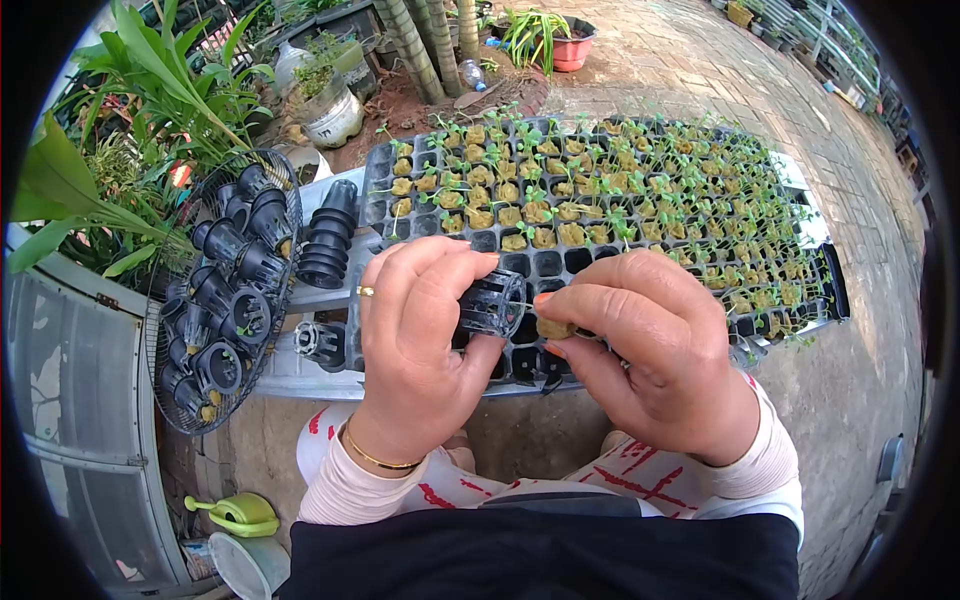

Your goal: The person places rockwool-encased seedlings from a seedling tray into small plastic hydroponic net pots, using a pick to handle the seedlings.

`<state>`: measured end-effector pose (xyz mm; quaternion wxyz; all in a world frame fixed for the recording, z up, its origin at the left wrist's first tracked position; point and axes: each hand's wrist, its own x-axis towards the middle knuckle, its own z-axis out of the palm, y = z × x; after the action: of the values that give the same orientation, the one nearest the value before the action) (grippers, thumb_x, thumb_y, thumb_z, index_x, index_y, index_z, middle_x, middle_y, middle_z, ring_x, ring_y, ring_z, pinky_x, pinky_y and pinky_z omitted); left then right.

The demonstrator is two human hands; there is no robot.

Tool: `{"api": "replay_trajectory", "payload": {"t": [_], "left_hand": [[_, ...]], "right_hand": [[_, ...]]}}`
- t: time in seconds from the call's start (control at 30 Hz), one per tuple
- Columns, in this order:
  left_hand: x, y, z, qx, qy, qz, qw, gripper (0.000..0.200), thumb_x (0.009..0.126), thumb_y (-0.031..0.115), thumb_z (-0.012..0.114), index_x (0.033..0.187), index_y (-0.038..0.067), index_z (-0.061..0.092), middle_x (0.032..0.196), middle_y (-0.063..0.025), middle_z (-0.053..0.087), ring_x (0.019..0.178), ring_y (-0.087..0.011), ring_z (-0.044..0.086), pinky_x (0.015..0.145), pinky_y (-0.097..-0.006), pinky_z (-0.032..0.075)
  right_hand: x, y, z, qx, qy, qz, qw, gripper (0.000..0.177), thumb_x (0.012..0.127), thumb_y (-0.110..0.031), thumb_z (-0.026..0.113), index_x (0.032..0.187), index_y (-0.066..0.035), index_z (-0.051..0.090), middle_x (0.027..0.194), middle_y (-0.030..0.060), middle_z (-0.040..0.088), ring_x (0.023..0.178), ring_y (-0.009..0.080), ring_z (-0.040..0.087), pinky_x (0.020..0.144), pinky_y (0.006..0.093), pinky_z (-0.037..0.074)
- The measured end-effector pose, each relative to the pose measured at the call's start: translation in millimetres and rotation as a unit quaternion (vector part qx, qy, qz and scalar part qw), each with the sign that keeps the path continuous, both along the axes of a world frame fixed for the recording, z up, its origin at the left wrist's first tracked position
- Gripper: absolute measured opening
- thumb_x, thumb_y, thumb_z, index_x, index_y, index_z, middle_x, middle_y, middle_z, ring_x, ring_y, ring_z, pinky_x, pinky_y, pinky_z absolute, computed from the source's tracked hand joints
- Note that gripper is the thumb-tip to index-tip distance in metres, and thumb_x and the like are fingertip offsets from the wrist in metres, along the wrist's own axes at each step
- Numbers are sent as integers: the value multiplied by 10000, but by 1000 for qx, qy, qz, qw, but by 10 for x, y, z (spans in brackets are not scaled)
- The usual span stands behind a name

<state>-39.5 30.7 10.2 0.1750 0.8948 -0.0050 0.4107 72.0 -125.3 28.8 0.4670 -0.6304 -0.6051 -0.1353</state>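
Dark clothing point(540, 560) fills the bottom edge; mid-frame, the left hand point(412, 345) grips a black net cup point(490, 304) while the right hand point(650, 350) pinches a brownish plug point(553, 329), best squeezed gently and kept aligned.

Over the near edge of the table point(285, 376), my left hand point(420, 340) sat with its back turned up, the fingers point(430, 290) bent over in a rounded grip and the thumb point(478, 362) beneath. Close by but not touching it, my right hand point(655, 350) made a narrow pinch of thumb and forefinger, orange nails point(543, 298) pointing left, the other fingers folded in behind. My wrists point(372, 430) angled toward each other, pale sleeves point(350, 490) bunched below them, and my legs point(640, 480) were parted underneath.
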Motion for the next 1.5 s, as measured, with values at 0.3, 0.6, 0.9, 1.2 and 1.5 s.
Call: {"api": "replay_trajectory", "payload": {"t": [0.3,0.6,0.9,1.2,1.5], "left_hand": [[-28,-51,11,-3,11,-27,1000,555,508,-66,686,1042,19,564,1006,-141,538,915,-321,524,814,-414,420],[-14,-40,26,-7,1,-37,999,554,497,-72,692,1029,19,568,981,-134,542,890,-312,527,790,-404,428],[22,-72,32,6,-5,-28,1000,543,485,-67,700,1008,30,591,977,-126,540,892,-308,527,773,-397,435],[62,-100,33,16,-13,-17,1000,562,464,-66,711,1006,39,604,987,-114,536,907,-296,521,780,-383,432],[95,-94,4,29,-22,-20,999,550,468,-56,706,1001,38,609,979,-110,539,902,-295,523,783,-384,430]], "right_hand": [[-27,41,-20,-5,20,21,1000,280,644,43,677,907,-6,597,769,114,587,684,293,580,609,368,471],[-15,51,-12,-9,29,22,999,304,617,28,707,900,-21,607,771,108,585,690,294,583,607,365,469],[-17,24,-20,-6,90,29,996,268,623,37,687,886,-6,655,820,100,636,681,191,600,603,284,464],[-19,-50,18,-27,158,23,987,235,661,18,666,894,-13,655,865,100,617,604,101,486,520,232,362],[0,-113,-22,-16,383,65,921,194,779,-24,586,959,26,639,794,64,611,589,50,488,489,189,351]]}}
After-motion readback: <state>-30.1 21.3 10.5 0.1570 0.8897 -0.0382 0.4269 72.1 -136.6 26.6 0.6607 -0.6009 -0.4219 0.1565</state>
